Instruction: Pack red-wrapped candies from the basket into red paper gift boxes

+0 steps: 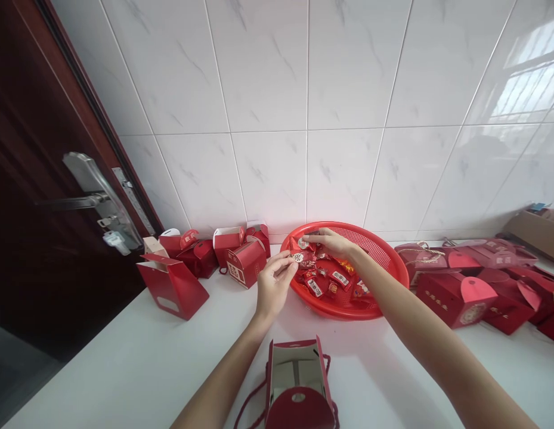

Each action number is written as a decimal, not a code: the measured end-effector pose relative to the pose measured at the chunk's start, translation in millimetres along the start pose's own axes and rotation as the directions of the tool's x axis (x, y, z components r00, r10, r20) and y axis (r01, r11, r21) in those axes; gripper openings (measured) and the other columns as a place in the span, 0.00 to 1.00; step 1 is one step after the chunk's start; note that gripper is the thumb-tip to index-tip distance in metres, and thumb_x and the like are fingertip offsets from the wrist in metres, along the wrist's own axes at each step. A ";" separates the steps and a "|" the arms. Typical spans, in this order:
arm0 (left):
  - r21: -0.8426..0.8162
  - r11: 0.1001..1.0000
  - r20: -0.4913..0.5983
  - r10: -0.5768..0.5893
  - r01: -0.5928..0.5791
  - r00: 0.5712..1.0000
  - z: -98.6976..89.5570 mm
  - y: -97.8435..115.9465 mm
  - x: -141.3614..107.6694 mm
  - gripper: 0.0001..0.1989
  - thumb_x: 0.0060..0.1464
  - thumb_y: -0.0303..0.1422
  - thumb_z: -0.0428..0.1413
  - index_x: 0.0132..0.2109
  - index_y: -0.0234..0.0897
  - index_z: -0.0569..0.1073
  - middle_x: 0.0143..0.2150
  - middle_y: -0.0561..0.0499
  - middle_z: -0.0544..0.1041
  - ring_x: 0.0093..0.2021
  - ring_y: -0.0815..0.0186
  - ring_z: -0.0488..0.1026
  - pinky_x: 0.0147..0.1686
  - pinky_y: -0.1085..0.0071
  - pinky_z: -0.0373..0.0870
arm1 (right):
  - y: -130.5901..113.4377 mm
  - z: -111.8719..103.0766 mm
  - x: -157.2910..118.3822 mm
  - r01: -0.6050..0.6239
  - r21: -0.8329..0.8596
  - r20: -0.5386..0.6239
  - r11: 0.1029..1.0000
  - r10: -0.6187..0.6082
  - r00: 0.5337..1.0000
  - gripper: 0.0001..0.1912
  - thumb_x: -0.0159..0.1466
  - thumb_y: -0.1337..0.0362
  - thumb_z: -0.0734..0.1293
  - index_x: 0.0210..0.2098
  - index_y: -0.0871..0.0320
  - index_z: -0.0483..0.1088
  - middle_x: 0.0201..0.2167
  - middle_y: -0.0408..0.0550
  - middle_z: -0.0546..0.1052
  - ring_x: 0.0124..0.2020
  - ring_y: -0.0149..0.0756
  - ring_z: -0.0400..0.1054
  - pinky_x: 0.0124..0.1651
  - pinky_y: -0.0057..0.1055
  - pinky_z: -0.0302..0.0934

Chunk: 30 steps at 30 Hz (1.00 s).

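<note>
A round red plastic basket [395,268] holds several red-wrapped candies [340,278]. At its left edge, my left hand [275,280] is closed on a red candy packet [303,258] with a white round label. My right hand [329,241] reaches over the basket's back left part, its fingertips at another red wrapped candy [302,243]; whether it grips that candy is hard to make out. Below the basket, an open red box [299,408] with dark red cords stands near the front edge, its pale inside showing no candy.
Several red boxes [246,262] stand at the left by the tiled wall, one slanted red box [173,286] nearer the front. More red boxes [455,298] crowd the right side. A cardboard box [534,232] sits at the far right, a dark door [57,238] at the left.
</note>
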<state>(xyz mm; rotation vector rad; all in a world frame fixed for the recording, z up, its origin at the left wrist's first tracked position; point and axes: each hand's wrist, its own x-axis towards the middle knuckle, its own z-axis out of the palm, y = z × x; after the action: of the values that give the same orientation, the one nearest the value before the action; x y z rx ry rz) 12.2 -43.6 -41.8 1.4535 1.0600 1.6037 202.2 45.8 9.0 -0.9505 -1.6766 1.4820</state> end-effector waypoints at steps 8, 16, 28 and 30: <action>-0.038 0.997 -0.020 -0.070 0.069 0.997 1.2 1.2 6.9 0.14 0.45 0.40 0.67 0.33 0.37 0.74 0.38 0.46 0.80 0.45 0.55 0.80 0.48 0.60 0.77 | -3.9 4.1 -0.4 -0.019 -0.004 0.154 1.000 0.020 0.988 0.18 0.51 0.55 0.81 0.31 0.61 0.77 0.27 0.44 0.78 0.24 0.28 0.69 0.24 0.23 0.61; 0.014 0.997 -0.012 -0.076 0.076 0.997 1.0 5.1 10.7 0.20 0.47 0.41 0.66 0.45 0.37 0.73 0.42 0.45 0.80 0.42 0.60 0.80 0.46 0.63 0.77 | -3.8 8.0 -2.2 0.026 -0.045 0.190 0.999 -0.016 0.982 0.20 0.51 0.53 0.81 0.31 0.61 0.76 0.26 0.41 0.76 0.26 0.28 0.67 0.28 0.25 0.61; 0.342 0.936 0.104 0.053 -0.086 0.993 1.4 5.6 5.8 0.15 0.58 0.44 0.54 0.42 0.38 0.77 0.33 0.48 0.81 0.31 0.61 0.78 0.35 0.66 0.73 | 0.1 6.6 -0.2 -0.109 -0.222 -0.097 0.969 0.090 0.991 0.13 0.65 0.55 0.71 0.33 0.58 0.69 0.30 0.42 0.74 0.27 0.27 0.68 0.28 0.24 0.65; 0.349 0.934 0.090 0.053 -0.081 0.995 1.0 6.3 6.5 0.14 0.57 0.44 0.55 0.40 0.39 0.76 0.32 0.49 0.81 0.31 0.61 0.78 0.34 0.67 0.73 | 1.1 5.7 1.0 -0.159 -0.304 -0.135 0.939 0.123 0.983 0.06 0.67 0.63 0.68 0.35 0.58 0.68 0.30 0.42 0.75 0.27 0.28 0.69 0.29 0.25 0.66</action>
<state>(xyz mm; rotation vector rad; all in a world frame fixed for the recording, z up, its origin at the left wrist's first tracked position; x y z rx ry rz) 12.6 -40.2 -33.4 1.7902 1.3133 1.4377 196.8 44.1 7.4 -1.3261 -1.8242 1.2421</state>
